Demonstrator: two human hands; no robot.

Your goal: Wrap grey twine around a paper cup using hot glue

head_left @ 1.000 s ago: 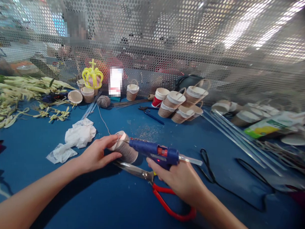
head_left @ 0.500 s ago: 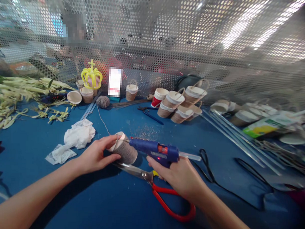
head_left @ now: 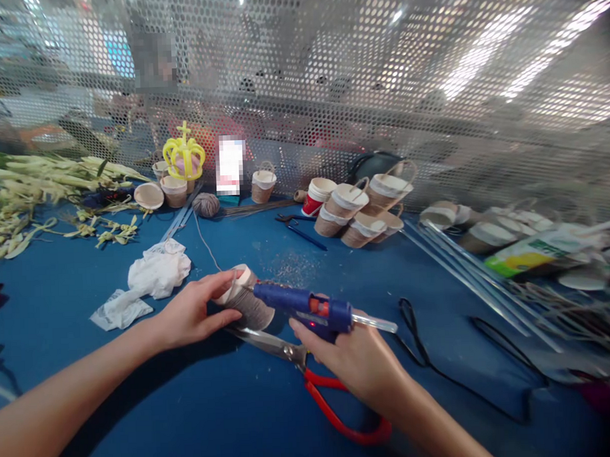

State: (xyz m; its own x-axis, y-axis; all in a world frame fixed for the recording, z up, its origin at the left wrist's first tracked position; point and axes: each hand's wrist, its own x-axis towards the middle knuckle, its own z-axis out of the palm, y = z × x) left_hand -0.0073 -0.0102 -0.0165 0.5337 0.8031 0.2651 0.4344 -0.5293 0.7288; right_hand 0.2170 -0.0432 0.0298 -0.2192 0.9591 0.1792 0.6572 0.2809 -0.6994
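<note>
My left hand (head_left: 200, 309) grips a paper cup (head_left: 252, 309) that lies tilted on its side, its body wound with grey yarn. A strand of that yarn leads back to a grey ball (head_left: 206, 205). In my right hand (head_left: 347, 360) is a blue hot glue gun (head_left: 300, 302), with a clear glue stick (head_left: 374, 321) poking out of its rear and a small red light on. The gun's nozzle is at the cup's wall near the white rim; whether it touches I cannot tell. Red-handled scissors (head_left: 336, 414) lie below, partly hidden by my right hand.
Crumpled white lace (head_left: 159, 268) lies left of the cup. Twine-wrapped cups (head_left: 347, 199) are stacked behind, near pliers (head_left: 299, 219). Clear glue sticks (head_left: 469, 279) and a black cord (head_left: 422, 344) spread to the right. A perforated metal screen (head_left: 299, 75) closes off the back.
The glue gun and my right hand have shifted slightly left, and the nozzle sits a little lower along the cup. My left hand and the cup stay almost in place.
</note>
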